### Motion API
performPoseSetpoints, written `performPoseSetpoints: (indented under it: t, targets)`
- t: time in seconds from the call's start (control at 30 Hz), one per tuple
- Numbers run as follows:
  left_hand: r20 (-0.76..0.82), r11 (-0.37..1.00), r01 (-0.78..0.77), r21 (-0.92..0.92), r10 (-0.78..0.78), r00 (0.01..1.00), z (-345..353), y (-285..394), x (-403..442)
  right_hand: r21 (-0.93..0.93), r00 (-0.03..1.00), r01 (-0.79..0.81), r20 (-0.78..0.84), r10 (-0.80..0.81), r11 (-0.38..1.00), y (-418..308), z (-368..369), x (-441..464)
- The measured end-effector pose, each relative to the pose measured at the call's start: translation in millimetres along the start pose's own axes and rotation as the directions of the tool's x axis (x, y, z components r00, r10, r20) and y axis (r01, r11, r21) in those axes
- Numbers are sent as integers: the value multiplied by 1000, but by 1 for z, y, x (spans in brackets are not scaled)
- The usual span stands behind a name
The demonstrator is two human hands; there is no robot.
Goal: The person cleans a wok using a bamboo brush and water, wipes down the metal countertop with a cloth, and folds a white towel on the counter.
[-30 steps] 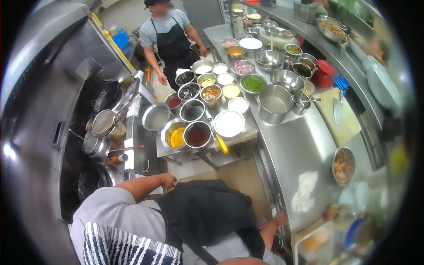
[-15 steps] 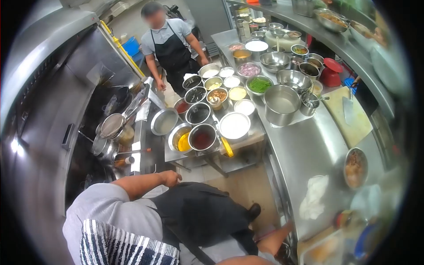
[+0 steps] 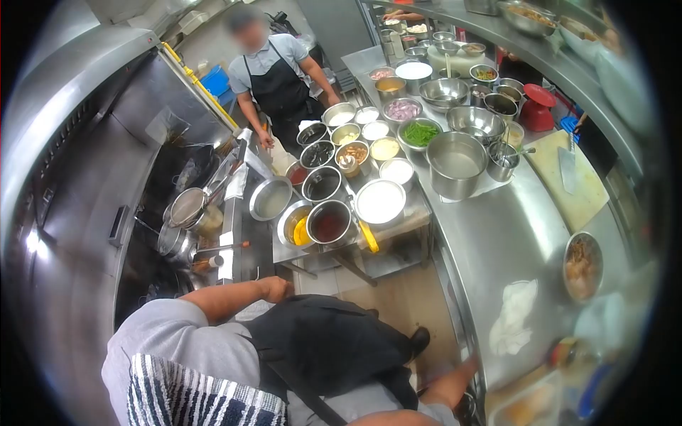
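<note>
My left hand [image 3: 276, 289] is in front of my black apron [image 3: 334, 341], its fingers curled in and nothing visible in them. Blurred at the front edge of the right steel counter is my right hand [image 3: 465, 370]; its fingers cannot be made out. Ahead of my left hand stands a low steel table with several pots. Closest are a pot of dark red liquid [image 3: 329, 222], a pot of yellow oil with a yellow ladle [image 3: 300, 231] and a white-filled pan [image 3: 380, 201] with a yellow handle. A crumpled white cloth [image 3: 514, 317] lies on the counter near my right hand.
A co-worker [image 3: 273, 78] stands beyond the pots. Strainers [image 3: 187, 207] and woks line the stove at left. On the right counter are a large steel pot [image 3: 457, 167], a knife [image 3: 567, 170] on a cutting board [image 3: 579, 195], a meat bowl [image 3: 584, 266] and a red scale [image 3: 538, 106].
The view has shifted slightly, so the pots and counter sit a little further right. My left hand's fingers look more curled in. My right hand stays by the counter edge.
</note>
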State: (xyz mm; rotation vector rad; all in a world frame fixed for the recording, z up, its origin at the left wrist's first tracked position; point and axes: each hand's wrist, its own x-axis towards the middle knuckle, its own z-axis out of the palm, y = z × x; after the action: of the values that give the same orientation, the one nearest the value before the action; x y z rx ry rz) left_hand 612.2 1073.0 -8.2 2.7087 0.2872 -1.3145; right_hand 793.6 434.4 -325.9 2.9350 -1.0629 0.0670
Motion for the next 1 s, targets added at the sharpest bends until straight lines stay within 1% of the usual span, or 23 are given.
performPoseSetpoints:
  t: [0.03, 0.13, 0.27, 0.33, 0.37, 0.43, 0.53, 0.63, 0.67, 0.73, 0.77, 0.83, 0.87, 0.9, 0.93, 0.97, 1.0]
  targets:
    - [-24, 1000, -8, -2, 8, 1000, 4, -2, 1, -3, 1000, -2, 0, 2, 1000, 0, 1, 0]
    - [-25, 999, -35, -31, 34, 999, -2, 6, -6, -4, 1000, -2, 1, 2, 1000, 0, 3, 0]
    - [-21, 998, -48, -46, 48, 999, 7, 0, 1, -9, 1000, 5, 2, -5, 1000, 0, 7, -1]
    - [51, 999, -33, -5, 33, 998, 8, -4, 6, -10, 1000, 4, 1, -4, 1000, 0, 8, -1]
    - [51, 999, -35, -8, 36, 998, 12, -5, 6, -9, 1000, 2, 1, -2, 1000, 1, 9, -1]
    - [-78, 994, -76, -72, 71, 994, 10, 5, -7, -5, 1000, 0, -3, 0, 1000, 1, 9, -2]
    - [-66, 997, -64, -31, 62, 996, 14, 5, -5, 1, 1000, -6, -1, 6, 1000, 1, 12, -4]
    - [-97, 994, -93, -57, 87, 992, 32, -9, 2, 8, 1000, -18, -2, 18, 1000, 3, 14, -8]
    - [-97, 994, -94, -60, 88, 991, 38, -13, 6, 8, 1000, -21, -6, 21, 1000, 4, 15, -8]
    - [-26, 992, -127, 14, 127, 992, 39, -17, 11, 20, 1000, -27, -11, 27, 999, 5, 18, -12]
    - [-26, 992, -125, 8, 125, 992, 40, -14, 8, 30, 999, -28, -16, 29, 999, 6, 19, -15]
    - [-6, 999, -20, -32, 19, 1000, 13, 12, -13, 46, 999, -40, -25, 41, 998, 7, 18, -20]
    - [-4, 999, -21, -34, 21, 1000, 16, 12, -12, 60, 998, -43, -37, 45, 997, 10, 19, -25]
    - [-7, 997, -14, -80, 13, 1000, 21, 7, -7, 91, 996, -42, -73, 49, 995, 9, 17, -34]
    - [-6, 991, -7, -133, 6, 1000, 28, 5, -5, 156, 989, -21, -140, 43, 988, 15, 26, -49]
    - [-15, 990, -13, -141, 11, 1000, 32, 2, -2, 260, 971, 16, -235, 47, 966, 18, 33, -66]
    - [-12, 986, -2, -168, 0, 1000, 37, 2, 1, 385, 959, 47, -275, 66, 922, 17, 35, -93]
